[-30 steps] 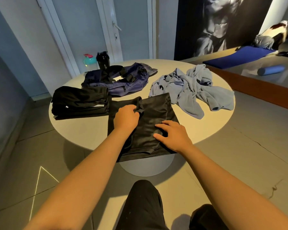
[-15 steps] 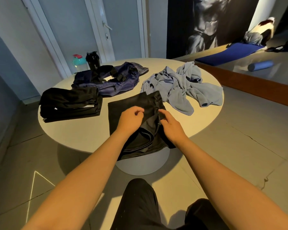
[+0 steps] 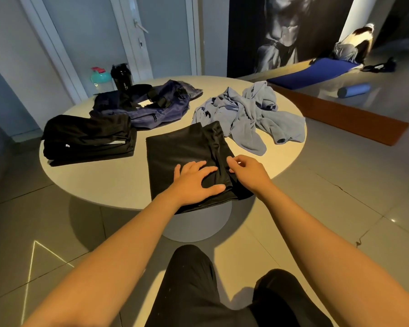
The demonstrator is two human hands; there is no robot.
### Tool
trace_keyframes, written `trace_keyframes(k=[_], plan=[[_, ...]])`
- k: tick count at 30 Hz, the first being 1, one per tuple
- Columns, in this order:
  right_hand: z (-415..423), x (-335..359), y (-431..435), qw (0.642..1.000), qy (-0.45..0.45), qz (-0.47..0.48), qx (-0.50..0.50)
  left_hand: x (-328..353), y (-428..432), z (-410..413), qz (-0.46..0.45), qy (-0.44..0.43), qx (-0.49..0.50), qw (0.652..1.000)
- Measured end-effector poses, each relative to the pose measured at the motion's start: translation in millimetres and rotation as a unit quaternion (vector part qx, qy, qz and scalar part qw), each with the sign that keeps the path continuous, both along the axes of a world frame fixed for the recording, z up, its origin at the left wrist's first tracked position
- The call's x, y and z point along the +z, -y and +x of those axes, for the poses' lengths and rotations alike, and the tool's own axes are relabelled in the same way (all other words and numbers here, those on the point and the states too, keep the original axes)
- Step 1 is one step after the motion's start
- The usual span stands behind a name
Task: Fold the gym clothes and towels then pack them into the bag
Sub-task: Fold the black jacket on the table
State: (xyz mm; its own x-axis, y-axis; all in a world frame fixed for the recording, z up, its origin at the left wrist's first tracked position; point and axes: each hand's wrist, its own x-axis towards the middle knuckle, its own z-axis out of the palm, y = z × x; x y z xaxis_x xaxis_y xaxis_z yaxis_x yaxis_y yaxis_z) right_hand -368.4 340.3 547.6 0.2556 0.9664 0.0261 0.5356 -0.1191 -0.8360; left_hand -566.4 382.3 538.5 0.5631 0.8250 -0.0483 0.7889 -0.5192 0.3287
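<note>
A black garment (image 3: 180, 147) lies partly folded at the near edge of the round table (image 3: 99, 180). My left hand (image 3: 194, 179) presses flat on its near right part with fingers spread. Beside it, my right hand (image 3: 247, 172) pinches the garment's right edge with curled fingers. A folded black garment (image 3: 87, 138) sits at the left. The dark blue bag (image 3: 151, 105) lies at the back with black straps across it. Crumpled light blue towels (image 3: 248, 114) are heaped at the right.
A black shaker bottle (image 3: 121, 75) and a teal bottle (image 3: 100, 76) stand behind the bag. To the right are a low wooden platform (image 3: 354, 119), a blue mat (image 3: 316, 72) and a blue foam roller (image 3: 353, 90). My dark-trousered knees (image 3: 198, 286) are below the table.
My left hand let go of the bunched fabric and now lies flat on the garment. The lifted fold has been laid down. My right hand shifted to the garment's right edge.
</note>
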Motion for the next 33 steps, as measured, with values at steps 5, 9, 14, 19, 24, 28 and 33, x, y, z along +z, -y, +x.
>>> trace_keyframes(k=[5,9,14,19,24,28,33], plan=[[11.7,-6.8,11.8,0.998,0.023,0.000,0.054,-1.3,4.7,5.9,0.125,0.005,-0.052,0.991],[16.9,-17.5,23.1,0.994,0.050,0.043,0.082,1.4,13.0,22.6,0.157,0.070,0.021,0.985],[18.3,-16.6,19.3,0.993,0.091,0.025,0.076,3.5,27.5,36.3,0.204,0.226,0.094,0.948],[21.0,-17.1,19.0,0.994,0.089,0.021,0.068,-10.5,35.6,42.5,0.241,0.210,-0.022,0.947],[27.9,-13.2,21.3,0.995,0.079,0.037,0.044,-16.6,29.7,35.9,0.181,0.105,-0.108,0.972],[27.9,-9.4,19.3,0.995,0.098,0.020,0.015,-5.3,28.4,28.2,0.135,0.080,-0.102,0.982],[10.6,-9.2,20.3,0.998,0.052,0.014,-0.014,-1.6,22.8,21.4,0.185,-0.026,-0.019,0.982]])
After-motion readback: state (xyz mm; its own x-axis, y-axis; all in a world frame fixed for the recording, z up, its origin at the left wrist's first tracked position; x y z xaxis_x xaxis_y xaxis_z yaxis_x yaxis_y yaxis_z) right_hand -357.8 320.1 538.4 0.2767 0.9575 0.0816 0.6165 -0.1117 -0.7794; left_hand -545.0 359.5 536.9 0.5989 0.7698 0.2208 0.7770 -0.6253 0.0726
